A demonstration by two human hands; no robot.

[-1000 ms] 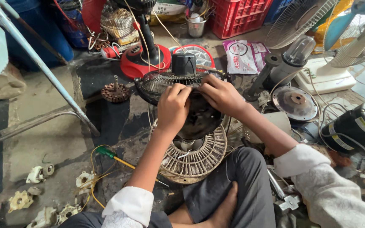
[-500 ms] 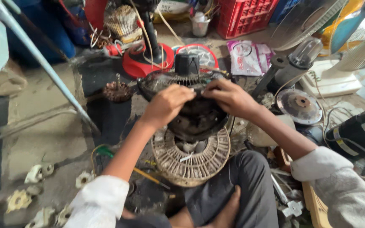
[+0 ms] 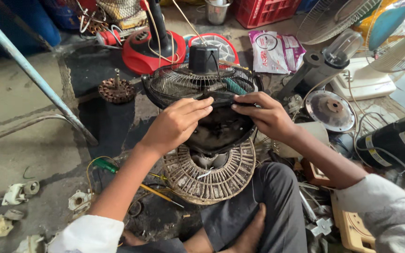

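My left hand (image 3: 176, 122) and my right hand (image 3: 266, 115) both grip the upper rim of a black fan housing (image 3: 219, 131) held in front of me. Its dark, dusty hollow faces me. Behind it sits a black wire fan guard (image 3: 183, 82) with a black motor cap (image 3: 204, 58) and a cord. Under the housing a round beige slotted fan cover (image 3: 212, 175) rests against my knee. My fingertips pinch the rim from both sides, almost meeting at its middle.
A red fan base (image 3: 153, 47), a copper-wound rotor (image 3: 117, 90), a green-handled screwdriver (image 3: 106, 165), white plastic parts (image 3: 17, 193), a black motor (image 3: 390, 138), a metal disc (image 3: 330, 110), white fans (image 3: 366, 79), a red crate (image 3: 268, 10) and a grey metal frame leg (image 3: 38, 84) crowd the concrete floor.
The view has moved closer to the fan. My hands have shifted slightly along the housing's rim and stay gripping it; the housing is tilted a bit more toward me.
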